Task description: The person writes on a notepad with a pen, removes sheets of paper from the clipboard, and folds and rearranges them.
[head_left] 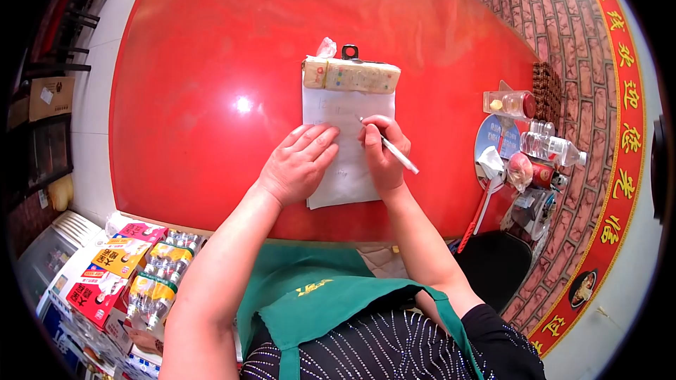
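Note:
A clipboard [377, 77] with white paper [345, 177] lies on the red table [211, 42]. Faint writing shows near the top of the sheet. My left hand [299, 160] rests flat on the paper's left edge, fingers stretched out. In my right hand [384, 151] a white pen [401, 155] is gripped, its tip pointing up and left onto the paper. A pale band with small coloured marks runs across the board's top, below a black clip [350, 52]. Beside the clip sits a crumpled piece of tissue [326, 48].
Along the table's right edge are a clear plastic bottle [553, 148], a jar with a red lid [508, 103], a round blue fan [493, 137] and a bagged fruit [520, 171]. Packs of bottles [160, 274] and colourful boxes [98, 292] stand at lower left. A brick-patterned wall [563, 42] borders the right.

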`<state>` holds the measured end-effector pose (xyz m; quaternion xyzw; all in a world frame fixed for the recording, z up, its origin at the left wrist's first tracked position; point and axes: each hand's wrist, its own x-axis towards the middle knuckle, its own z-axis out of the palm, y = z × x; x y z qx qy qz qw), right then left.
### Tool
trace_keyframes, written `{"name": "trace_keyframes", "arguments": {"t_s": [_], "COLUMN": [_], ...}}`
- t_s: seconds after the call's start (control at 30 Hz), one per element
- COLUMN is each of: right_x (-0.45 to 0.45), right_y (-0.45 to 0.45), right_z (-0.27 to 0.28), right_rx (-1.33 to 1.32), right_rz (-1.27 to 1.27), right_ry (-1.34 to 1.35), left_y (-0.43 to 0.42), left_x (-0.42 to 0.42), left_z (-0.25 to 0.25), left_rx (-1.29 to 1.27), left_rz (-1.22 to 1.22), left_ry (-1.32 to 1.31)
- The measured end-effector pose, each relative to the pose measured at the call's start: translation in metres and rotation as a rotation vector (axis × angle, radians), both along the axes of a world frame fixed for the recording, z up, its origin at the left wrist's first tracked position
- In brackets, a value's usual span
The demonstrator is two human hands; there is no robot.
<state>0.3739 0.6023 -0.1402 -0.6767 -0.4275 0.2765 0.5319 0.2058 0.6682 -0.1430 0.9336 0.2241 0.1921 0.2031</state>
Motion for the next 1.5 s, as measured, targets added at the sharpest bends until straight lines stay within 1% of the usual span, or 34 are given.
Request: {"name": "trace_keyframes", "arguments": {"t_s": [0.13, 0.2, 0.37, 0.43, 0.47, 0.5, 0.53, 0.6, 0.67, 0.77, 0.87, 0.93, 0.97, 1.03, 1.2, 1.27, 1.33, 1.4, 1.43, 1.5], "right_x": [-0.002, -0.003, -0.005, -0.006, -0.006, -0.007, -0.007, -0.008, -0.010, -0.012, -0.015, -0.018, -0.020, -0.023, -0.022, -0.020, -0.021, -0.021, -0.020, -0.016], "right_y": [-0.001, 0.001, 0.003, 0.001, -0.003, -0.008, -0.013, -0.026, -0.035, -0.047, -0.054, -0.062, -0.064, -0.067, -0.071, -0.070, -0.063, -0.053, -0.047, -0.039], "right_z": [-0.004, -0.008, -0.007, -0.007, -0.006, -0.005, -0.002, 0.004, 0.004, 0.004, 0.000, -0.004, -0.003, 0.001, 0.003, 0.005, 0.013, 0.014, 0.012, 0.007], "right_rx": [-0.064, -0.008, 0.007, 0.029, 0.010, -0.010, -0.014, -0.090, -0.090, -0.124, -0.084, -0.067, -0.067, -0.087, -0.066, -0.100, -0.125, 0.012, 0.057, 0.042], "right_rz": [0.023, -0.020, -0.062, -0.078, -0.087, -0.096, -0.099, -0.063, -0.067, -0.051, -0.106, -0.104, -0.108, -0.057, -0.025, -0.066, -0.084, -0.139, -0.140, -0.106], "right_ry": [0.065, -0.077, -0.107, -0.119, -0.060, -0.002, 0.000, 0.075, 0.073, 0.090, 0.118, 0.044, 0.047, -0.032, -0.040, 0.089, 0.131, 0.346, 0.349, 0.325], "left_y": [0.000, 0.000, 0.000, 0.003, 0.004, 0.005, 0.006, 0.004, 0.004, 0.004, 0.004, 0.003, 0.003, 0.003, 0.001, 0.000, 0.000, 0.000, 0.001, 0.001], "left_x": [-0.002, -0.003, -0.005, -0.004, -0.004, -0.002, 0.000, 0.001, 0.002, 0.002, 0.003, 0.003, 0.003, 0.003, 0.004, 0.003, 0.004, 0.003, 0.003, 0.003], "left_z": [-0.001, -0.002, -0.007, -0.005, -0.005, -0.001, 0.001, -0.002, -0.004, -0.002, -0.002, -0.004, -0.005, -0.006, -0.007, -0.008, -0.008, -0.008, -0.009, -0.010], "left_rx": [-0.001, -0.004, -0.044, -0.074, -0.076, -0.085, -0.094, -0.091, -0.092, -0.120, -0.109, -0.084, -0.072, -0.055, -0.053, -0.044, -0.031, -0.031, -0.031, -0.042], "left_rz": [0.002, -0.006, -0.030, 0.068, 0.065, 0.154, 0.243, 0.252, 0.297, 0.266, 0.257, 0.244, 0.249, 0.249, 0.263, 0.268, 0.277, 0.276, 0.282, 0.282], "left_ry": [0.007, 0.008, -0.014, -0.035, -0.033, -0.050, -0.067, -0.040, -0.019, 0.006, 0.025, 0.030, 0.024, 0.018, 0.017, 0.020, 0.024, 0.022, 0.026, 0.013]}}
